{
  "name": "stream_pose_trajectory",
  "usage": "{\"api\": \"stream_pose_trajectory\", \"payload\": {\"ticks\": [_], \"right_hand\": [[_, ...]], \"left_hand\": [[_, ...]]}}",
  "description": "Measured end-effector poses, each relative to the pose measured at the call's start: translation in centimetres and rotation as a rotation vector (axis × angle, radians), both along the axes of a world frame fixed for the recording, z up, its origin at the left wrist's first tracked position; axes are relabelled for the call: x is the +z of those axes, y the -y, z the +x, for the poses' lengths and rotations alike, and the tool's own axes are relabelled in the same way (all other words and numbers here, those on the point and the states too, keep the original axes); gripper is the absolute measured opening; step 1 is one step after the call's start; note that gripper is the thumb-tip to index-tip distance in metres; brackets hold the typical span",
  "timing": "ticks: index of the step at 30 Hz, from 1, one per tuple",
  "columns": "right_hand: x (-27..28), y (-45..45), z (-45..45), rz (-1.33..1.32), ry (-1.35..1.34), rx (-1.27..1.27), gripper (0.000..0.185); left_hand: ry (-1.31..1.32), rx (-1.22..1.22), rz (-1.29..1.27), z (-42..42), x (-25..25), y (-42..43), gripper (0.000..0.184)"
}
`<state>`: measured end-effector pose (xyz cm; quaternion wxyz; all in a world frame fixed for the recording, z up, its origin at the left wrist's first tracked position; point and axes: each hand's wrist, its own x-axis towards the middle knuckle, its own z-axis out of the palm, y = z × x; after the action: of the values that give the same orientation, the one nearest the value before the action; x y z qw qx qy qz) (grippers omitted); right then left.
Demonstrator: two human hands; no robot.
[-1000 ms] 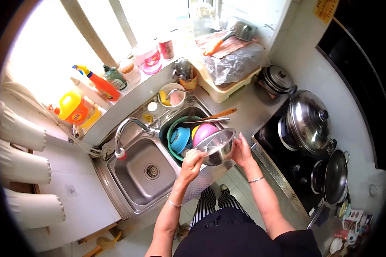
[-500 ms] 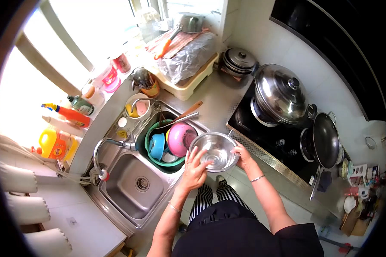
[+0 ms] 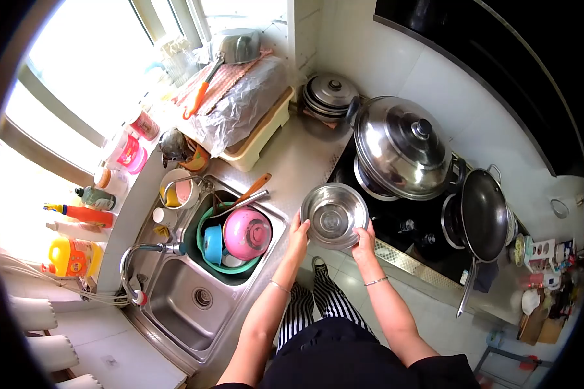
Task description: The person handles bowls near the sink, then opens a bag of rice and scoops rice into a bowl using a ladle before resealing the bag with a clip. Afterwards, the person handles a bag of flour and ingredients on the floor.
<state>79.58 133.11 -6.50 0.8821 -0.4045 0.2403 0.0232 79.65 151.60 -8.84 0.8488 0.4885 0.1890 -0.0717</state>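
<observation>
A stainless steel bowl [image 3: 334, 217] is held out in front of me, its open side facing up, and I see nothing inside it. My left hand [image 3: 297, 238] is closed on the bowl's left rim. On the opposite side my right hand [image 3: 365, 243] grips the lower right rim, with the thumb over the edge. To the left of the bowl, a pink bowl [image 3: 248, 233] and a blue bowl [image 3: 213, 244] lie in a green basin [image 3: 198, 236] in the sink. A wooden-handled utensil [image 3: 256, 186] leans out of that basin.
The steel sink [image 3: 175, 311] has a curved faucet [image 3: 126, 266] above its front basin. A large lidded pot [image 3: 399, 146] and a wok [image 3: 483, 214] stand on the black stove [image 3: 399, 223]. A cream dish rack [image 3: 256, 146] covered with plastic stands at the back.
My left hand has gone from over the bowl's opening to its left rim. The bowl is now nearer the stove side of the counter, and my view has shifted right.
</observation>
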Motion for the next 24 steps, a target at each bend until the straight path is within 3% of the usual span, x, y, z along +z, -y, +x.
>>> {"api": "stream_pose_trajectory", "payload": {"ticks": [3, 16, 22, 24], "right_hand": [[-0.6, 0.7, 2.0, 0.028, -0.006, -0.005, 0.062], [-3.5, 2.6, 5.4, 0.015, 0.033, 0.066, 0.063], [-4.0, 3.4, 4.2, 0.166, -0.026, 0.115, 0.047], [-2.8, 3.3, 1.7, 0.091, -0.188, -0.022, 0.045]], "left_hand": [[0.013, 0.059, -0.139, 2.9, -0.7, 1.1, 0.050], [-0.056, 0.083, -0.147, 6.7, -2.0, 1.9, 0.052], [-0.109, 0.116, -0.016, 4.9, -1.8, 1.5, 0.061], [-0.100, 0.123, -0.078, 2.8, -1.2, 0.2, 0.061]]}}
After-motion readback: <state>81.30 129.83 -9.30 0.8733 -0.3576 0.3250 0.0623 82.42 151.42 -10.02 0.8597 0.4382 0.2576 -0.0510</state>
